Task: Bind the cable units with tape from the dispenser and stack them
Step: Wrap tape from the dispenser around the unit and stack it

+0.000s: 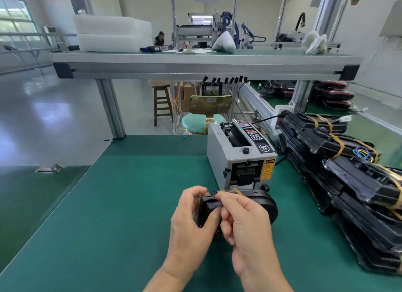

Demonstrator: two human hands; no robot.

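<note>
Green mat (130,204) fills the lower left. Lower centre: left hand (191,215) curled round the near end of black cable unit (258,202); right hand (245,224) pinches its top edge. Tape dispenser (239,159) just behind. Stack of bound units (348,174) at right edge.

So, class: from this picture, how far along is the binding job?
Done: a stack of banded units lies at the right. In hand: the left hand and right hand grip one cable unit before the tape dispenser. Probably left: taping it, then stacking it.
</note>
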